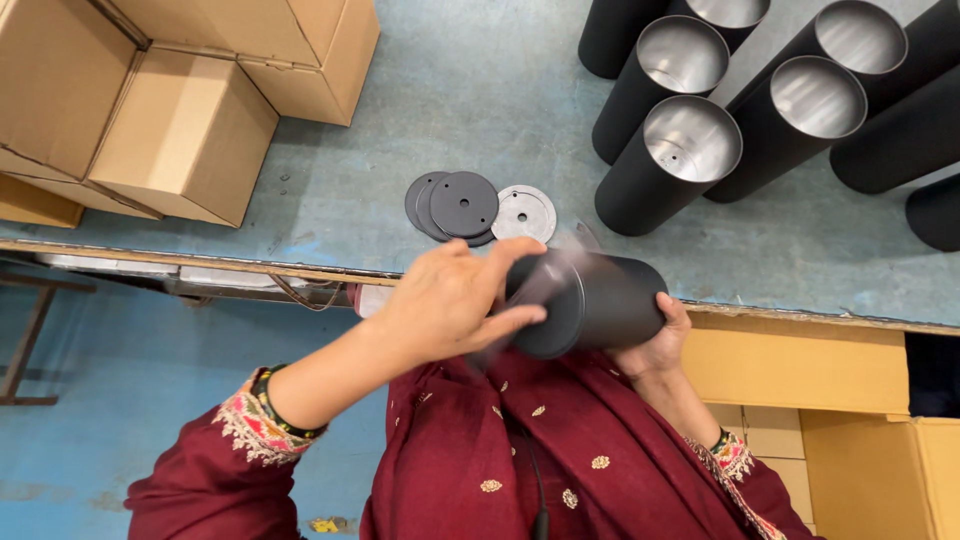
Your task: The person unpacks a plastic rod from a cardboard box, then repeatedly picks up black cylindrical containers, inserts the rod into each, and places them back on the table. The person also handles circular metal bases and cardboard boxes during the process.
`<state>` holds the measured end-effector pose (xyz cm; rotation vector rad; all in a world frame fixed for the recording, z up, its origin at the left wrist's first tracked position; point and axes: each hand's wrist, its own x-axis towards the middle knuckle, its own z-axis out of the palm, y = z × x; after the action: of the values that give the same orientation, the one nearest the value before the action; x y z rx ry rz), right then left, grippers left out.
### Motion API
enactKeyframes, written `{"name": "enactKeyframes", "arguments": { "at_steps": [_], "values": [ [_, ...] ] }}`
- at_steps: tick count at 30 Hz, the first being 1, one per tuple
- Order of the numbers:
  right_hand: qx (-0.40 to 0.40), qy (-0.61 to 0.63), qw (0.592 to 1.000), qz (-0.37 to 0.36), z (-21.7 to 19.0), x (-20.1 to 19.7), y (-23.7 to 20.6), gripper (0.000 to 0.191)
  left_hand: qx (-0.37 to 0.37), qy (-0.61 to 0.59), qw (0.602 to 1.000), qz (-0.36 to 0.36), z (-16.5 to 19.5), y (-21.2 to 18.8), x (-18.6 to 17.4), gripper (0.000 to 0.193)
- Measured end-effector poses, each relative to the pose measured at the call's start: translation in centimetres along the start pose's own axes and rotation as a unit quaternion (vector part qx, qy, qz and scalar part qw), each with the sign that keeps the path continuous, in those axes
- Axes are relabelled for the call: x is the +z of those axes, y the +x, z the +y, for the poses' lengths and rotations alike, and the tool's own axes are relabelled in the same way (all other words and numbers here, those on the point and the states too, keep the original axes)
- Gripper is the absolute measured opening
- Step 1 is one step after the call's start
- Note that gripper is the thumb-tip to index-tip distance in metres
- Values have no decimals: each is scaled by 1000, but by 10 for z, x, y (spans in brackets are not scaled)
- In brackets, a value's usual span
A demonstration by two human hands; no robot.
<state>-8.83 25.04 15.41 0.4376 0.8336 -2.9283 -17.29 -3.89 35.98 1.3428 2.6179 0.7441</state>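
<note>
Two hands work on one black tube (pixel 598 300), held on its side just off the near edge of the counter (pixel 500 100), above a dark red garment (pixel 560 450). The right hand (pixel 655 345) cups the tube from below, fingers wrapped round its far end, likely to keep it from rolling. The left hand (pixel 450 300) lies over the tube's open near end, fingers curled and pressing on the rim; the blur there hides whether it pinches a small part. Just beyond the tube, on the counter, lies a small stack of black discs (pixel 455 207) with a silver disc (pixel 524 213) touching it, close enough for an easy reach. Further beyond, to the right, stand more black tubes (pixel 668 165), upright with silvery insides showing. Far left of the held tube sit cardboard boxes (pixel 180 130).
</note>
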Motion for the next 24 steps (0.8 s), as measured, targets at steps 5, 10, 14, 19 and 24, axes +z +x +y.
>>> {"name": "enactKeyframes", "arguments": {
  "at_steps": [5, 10, 14, 19, 24],
  "values": [
    [0, 21, 1000, -18, -4, -1, 2, 70, -173, -131, 973, -84, 13, 1, 0, 54],
    [-4, 28, 999, -24, -4, -11, 3, 68, 147, -15, 987, 67, -5, -7, -7, 49],
    [-9, 27, 999, -18, -2, -20, 6, 64, 289, 124, 936, 159, -16, -3, 1, 41],
    [-11, 42, 998, -51, -3, -14, 8, 59, 286, 102, 939, 164, -28, 2, 8, 38],
    [-124, -26, 991, -46, -3, 20, 4, 70, 61, -127, 980, 139, -40, 7, 31, 48]
  ]
}}
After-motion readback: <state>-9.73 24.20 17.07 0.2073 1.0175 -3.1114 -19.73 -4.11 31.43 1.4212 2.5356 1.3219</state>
